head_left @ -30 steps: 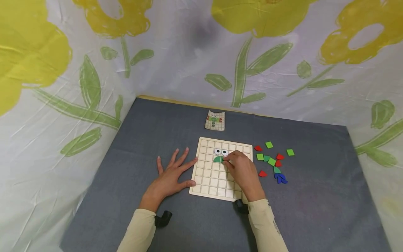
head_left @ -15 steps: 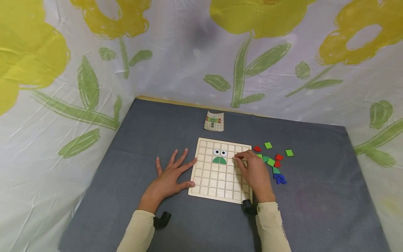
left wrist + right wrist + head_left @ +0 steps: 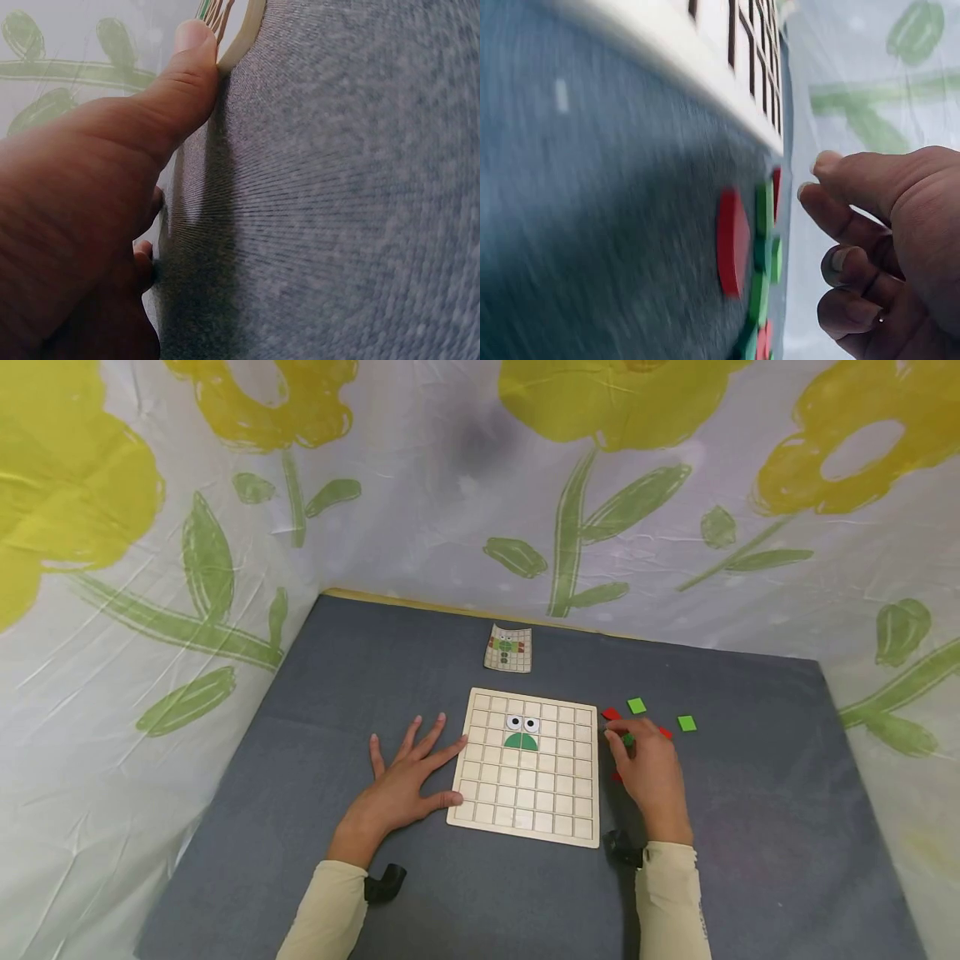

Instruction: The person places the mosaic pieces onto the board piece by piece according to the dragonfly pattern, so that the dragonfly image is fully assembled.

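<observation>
A wooden grid board (image 3: pixel 487 772) lies on the table. Two round eye pieces (image 3: pixel 531 724) sit side by side on it, above two green quarter-round pieces (image 3: pixel 529 742) that touch. My left hand (image 3: pixel 397 789) is spread flat on the cloth, its index fingertip and thumb touching the board's left edge. In the left wrist view the thumb presses against the board corner. To the right of the board, my right hand (image 3: pixel 654 777) hovers over the loose pieces with nothing between its relaxed fingers. A red piece (image 3: pixel 733 244) shows below it in the right wrist view.
Two light green squares (image 3: pixel 637 705) (image 3: pixel 687 723) lie to the right, and several other pieces are partly hidden under the right hand. A small picture card (image 3: pixel 508 648) with a coloured grid figure stands behind the board. Grey cloth covers the table.
My right hand has let go of the second green quarter-round piece, leaving it on the board, and moved right to the loose pieces. The left hand has stayed at the board's edge.
</observation>
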`<control>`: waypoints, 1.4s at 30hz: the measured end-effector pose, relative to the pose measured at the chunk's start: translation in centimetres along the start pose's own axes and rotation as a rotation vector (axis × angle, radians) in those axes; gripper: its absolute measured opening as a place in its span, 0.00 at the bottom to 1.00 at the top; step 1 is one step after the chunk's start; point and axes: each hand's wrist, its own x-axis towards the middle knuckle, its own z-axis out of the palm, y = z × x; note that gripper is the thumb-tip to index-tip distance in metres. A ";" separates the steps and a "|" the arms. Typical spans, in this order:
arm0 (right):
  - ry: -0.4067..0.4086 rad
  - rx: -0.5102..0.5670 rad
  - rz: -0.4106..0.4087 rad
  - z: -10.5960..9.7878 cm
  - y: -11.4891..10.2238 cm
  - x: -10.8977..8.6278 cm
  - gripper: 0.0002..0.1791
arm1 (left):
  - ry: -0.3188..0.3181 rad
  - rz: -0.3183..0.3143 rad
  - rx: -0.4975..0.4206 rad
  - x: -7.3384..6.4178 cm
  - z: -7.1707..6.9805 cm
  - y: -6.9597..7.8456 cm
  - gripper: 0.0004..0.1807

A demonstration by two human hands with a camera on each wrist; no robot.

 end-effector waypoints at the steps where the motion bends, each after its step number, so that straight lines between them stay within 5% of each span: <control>1: 0.000 -0.010 0.009 -0.2 0.3 0.0 0.11 | -0.001 -0.001 0.003 0.0 0.0 0.0 0.49; 17: -0.064 -0.055 0.003 -1.4 3.0 0.1 0.18 | 0.004 0.001 0.003 0.0 0.1 -0.2 0.49; 42: -0.119 -0.068 -0.045 -1.1 3.1 0.6 0.15 | 0.012 -0.001 -0.019 0.0 0.1 0.1 0.48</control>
